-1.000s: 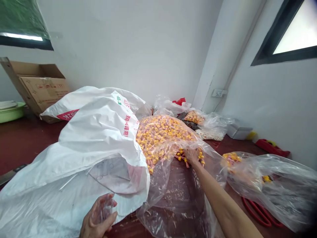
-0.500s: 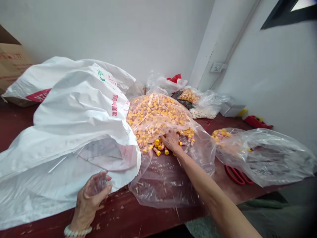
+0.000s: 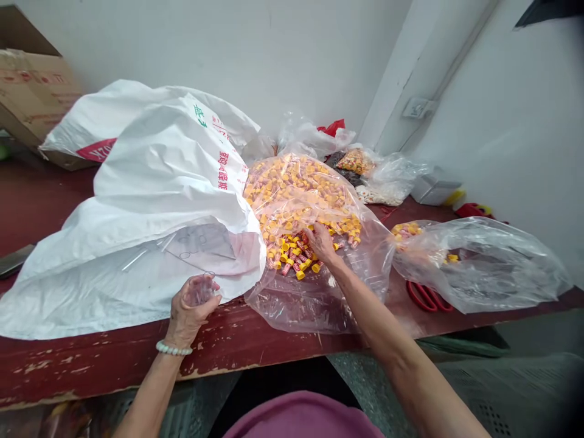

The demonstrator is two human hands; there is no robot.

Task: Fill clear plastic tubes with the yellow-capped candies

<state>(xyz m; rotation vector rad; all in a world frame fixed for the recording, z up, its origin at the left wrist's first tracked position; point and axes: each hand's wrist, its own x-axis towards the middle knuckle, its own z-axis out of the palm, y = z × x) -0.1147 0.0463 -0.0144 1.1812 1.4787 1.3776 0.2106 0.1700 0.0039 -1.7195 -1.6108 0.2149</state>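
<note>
Fingers of the left hand (image 3: 186, 313) curl around a clear plastic container (image 3: 199, 291), the thumb pressing its right side; a bracelet (image 3: 174, 348) of pale beads circles the wrist. Fingers of the right hand (image 3: 323, 244) are bent, their tips among small yellow-capped tubes (image 3: 292, 260) patterned in red and white; whether they grip one of these cannot be told. The tubes form a large heap inside a transparent bag (image 3: 314, 313) at the centre of the table (image 3: 255, 350), whose red surface is chipped along the near edge. Film covers the far part of the heap, while the near part, just left of the right hand, lies exposed at the bag's mouth. To the left, touching the bag, spreads a white sack (image 3: 150, 173) with red and green lettering; clear sheeting marked with round outlines (image 3: 201, 243) shows at its opening. To the right, a second transparent bag (image 3: 506, 267) contains a few similar yellow pieces, with red scissor handles (image 3: 426, 297) beside its near edge. Far left stands an open cardboard box (image 3: 41, 88); far right, near the wall, sits a pale box (image 3: 433, 188).
</note>
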